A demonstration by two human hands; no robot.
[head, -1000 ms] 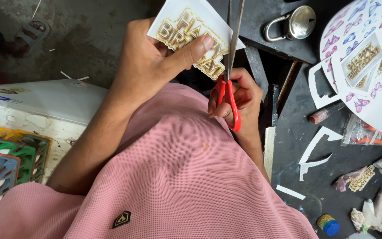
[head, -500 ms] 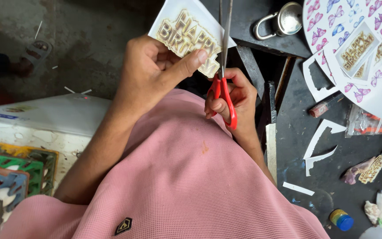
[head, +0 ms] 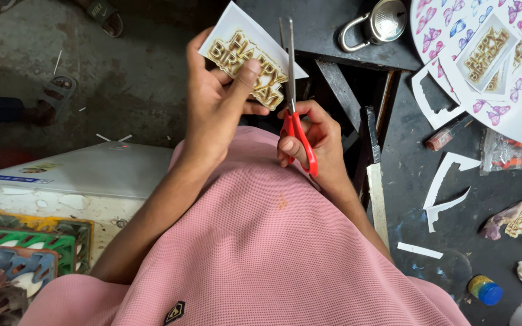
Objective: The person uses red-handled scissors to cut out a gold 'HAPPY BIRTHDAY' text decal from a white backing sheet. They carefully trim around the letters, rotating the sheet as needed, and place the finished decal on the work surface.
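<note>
Pinched between thumb and fingers, the white paper sheet printed with gold block lettering (head: 250, 53) sits firmly in the grip of the left hand (head: 217, 102), held up in front of the person's chest over the dark gap beside the black work surface (head: 484, 205). Compared with a second ago, the sheet has swung round and come closer to the body, and the blades of the red-handled scissors (head: 292, 90) now run up along the lettering's right edge, so the cut appears to be tracing the outline of the design. The right hand (head: 312, 142) has thumb and fingers closed through the red loops, wrist bent inward, blades pointing straight up and nearly together. Left forearm reaches up across the pink knitted shirt (head: 261, 253). On the surface lie white paper offcuts (head: 448, 187), a butterfly sticker sheet (head: 496, 78) and a steel padlock (head: 379, 23).
</note>
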